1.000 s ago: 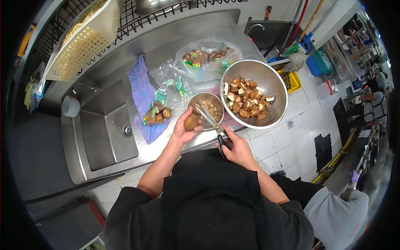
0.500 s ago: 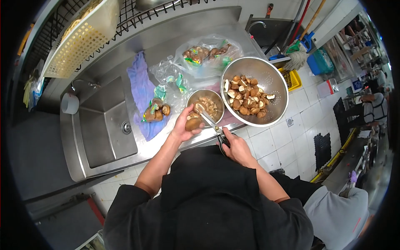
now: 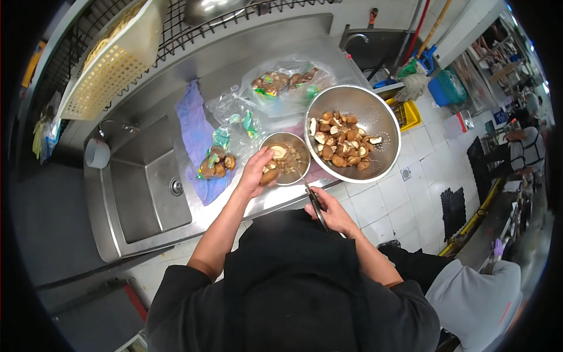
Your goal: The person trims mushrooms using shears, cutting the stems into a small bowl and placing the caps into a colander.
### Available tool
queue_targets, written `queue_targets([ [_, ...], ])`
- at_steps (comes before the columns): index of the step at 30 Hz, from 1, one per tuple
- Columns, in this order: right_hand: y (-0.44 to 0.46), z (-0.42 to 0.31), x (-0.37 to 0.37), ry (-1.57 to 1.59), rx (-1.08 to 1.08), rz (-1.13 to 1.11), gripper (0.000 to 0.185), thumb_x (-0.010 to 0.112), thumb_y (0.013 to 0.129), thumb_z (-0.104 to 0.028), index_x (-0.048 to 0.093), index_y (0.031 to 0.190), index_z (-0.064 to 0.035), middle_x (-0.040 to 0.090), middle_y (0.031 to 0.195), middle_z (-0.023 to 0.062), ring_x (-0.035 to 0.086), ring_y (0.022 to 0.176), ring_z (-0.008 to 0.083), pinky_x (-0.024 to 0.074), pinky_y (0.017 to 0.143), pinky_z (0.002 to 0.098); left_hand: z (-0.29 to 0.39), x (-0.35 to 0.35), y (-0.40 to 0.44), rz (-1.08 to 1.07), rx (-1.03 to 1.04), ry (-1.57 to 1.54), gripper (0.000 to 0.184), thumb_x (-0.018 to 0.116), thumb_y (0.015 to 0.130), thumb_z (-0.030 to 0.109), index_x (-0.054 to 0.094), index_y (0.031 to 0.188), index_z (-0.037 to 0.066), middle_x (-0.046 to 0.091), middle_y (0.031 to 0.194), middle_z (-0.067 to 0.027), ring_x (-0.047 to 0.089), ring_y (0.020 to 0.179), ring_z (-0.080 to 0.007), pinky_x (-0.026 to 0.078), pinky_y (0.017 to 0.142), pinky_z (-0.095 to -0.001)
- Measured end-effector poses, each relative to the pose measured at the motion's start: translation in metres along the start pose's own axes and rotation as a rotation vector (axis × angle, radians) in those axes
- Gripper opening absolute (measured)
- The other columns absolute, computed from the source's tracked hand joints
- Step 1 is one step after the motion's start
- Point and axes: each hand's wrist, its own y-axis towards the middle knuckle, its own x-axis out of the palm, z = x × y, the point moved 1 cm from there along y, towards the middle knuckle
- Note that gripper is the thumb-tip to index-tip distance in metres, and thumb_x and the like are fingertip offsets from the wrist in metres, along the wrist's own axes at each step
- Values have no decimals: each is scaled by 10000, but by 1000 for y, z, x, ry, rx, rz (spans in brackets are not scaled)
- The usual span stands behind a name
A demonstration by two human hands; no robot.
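Over the left rim of a small metal bowl (image 3: 285,180), my left hand (image 3: 255,173) holds mushrooms (image 3: 270,175), one showing its pale underside. Small pale pieces lie in the bowl. My right hand (image 3: 331,211) grips black-handled scissors (image 3: 316,206), whose blades point towards the bowl and are seen nearly edge-on. To the right, a large metal colander (image 3: 384,120) contains several cut brown mushrooms (image 3: 346,141). Left of the bowl, bagged mushrooms (image 3: 216,164) rest on a purple cloth (image 3: 196,117). A clear plastic bag (image 3: 284,94) with more mushrooms sits behind.
A steel sink (image 3: 146,199) is at the left, with a white container (image 3: 98,154) at its edge. A white perforated basket (image 3: 111,70) stands on the rack above. A person in grey (image 3: 478,299) is at the lower right. Mops and a yellow crate (image 3: 409,114) stand behind the colander.
The scissors have turned nearly edge-on and moved away from the mushrooms in my left hand. My left hand has tilted over the bowl, and a pale mushroom underside now shows.
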Motion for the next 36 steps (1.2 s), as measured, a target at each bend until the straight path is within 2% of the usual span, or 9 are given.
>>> queue_targets([
  [1, 0, 1, -1, 26, -6, -29, 682, 763, 942, -355, 481, 1461, -13, 626, 1240, 114, 603, 1130, 184, 480, 995, 349, 5, 14, 2, 9, 47, 70, 290, 604, 1053, 307, 580, 1231, 80, 683, 1038, -40, 657, 768, -119, 500, 564, -270],
  [5, -5, -9, -9, 237, -12, 52, 724, 741, 966, -354, 417, 1512, -6, 601, 1214, 91, 588, 1134, 171, 478, 998, 349, -1, 54, 39, -122, 347, 421, 231, 556, 1082, 192, 561, 1251, 35, 685, 1027, -6, 606, 923, -62, 478, 822, -227],
  [8, -8, -15, -24, 256, -39, 171, 721, 745, 966, -322, 410, 1507, 18, 625, 1151, 79, 620, 1025, 150, 510, 906, 310, -4, 87, 57, -173, 455, 488, 225, 571, 1074, 183, 550, 1235, 28, 681, 995, -5, 578, 880, -48, 466, 772, -225],
  [13, -14, -21, -46, 366, -116, 347, 556, 739, 966, -245, 540, 1437, -26, 695, 804, 61, 564, 519, 76, 416, 442, 217, 0, 122, 88, -262, 403, 479, 245, 601, 1061, 184, 500, 1222, 28, 688, 995, -40, 569, 845, -45, 466, 726, -232],
  [17, -25, -19, -75, 341, -150, 358, 550, 753, 953, -219, 553, 1423, -15, 694, 782, 65, 582, 507, 83, 429, 410, 233, 3, 140, 94, -299, 249, 466, 244, 640, 1039, 184, 498, 1176, 40, 729, 1024, -99, 646, 920, -105, 504, 798, -252],
  [20, -37, -17, -94, 422, -25, 240, 629, 801, 916, -228, 539, 1436, 9, 704, 873, 62, 627, 597, 111, 523, 566, 269, 9, 154, 95, -321, 148, 440, 244, 656, 1027, 172, 516, 1170, 33, 734, 1028, -104, 666, 927, -121, 513, 814, -263],
  [25, -44, -2, -115, 439, 15, 291, 616, 805, 911, -220, 547, 1416, 21, 679, 825, 49, 598, 562, 99, 503, 535, 277, 8, 156, 107, -246, 105, 316, 281, 693, 974, 105, 612, 1224, 4, 736, 1076, -89, 678, 984, -109, 530, 841, -261],
  [31, -44, 19, -142, 248, -140, 168, 738, 802, 920, -305, 454, 1470, 44, 652, 1041, 28, 630, 967, 118, 507, 850, 276, 10, 161, 116, -247, 47, 485, 393, 763, 888, 84, 562, 1222, 39, 705, 1038, -65, 659, 983, -126, 522, 860, -275],
  [36, -41, 14, -166, 227, -124, 41, 745, 814, 910, -320, 469, 1457, 50, 651, 1050, 35, 631, 977, 121, 505, 855, 276, 11, 178, 115, -255, 45, 624, 444, 817, 839, 101, 513, 1161, 68, 670, 970, -55, 646, 970, -135, 511, 870, -282],
])
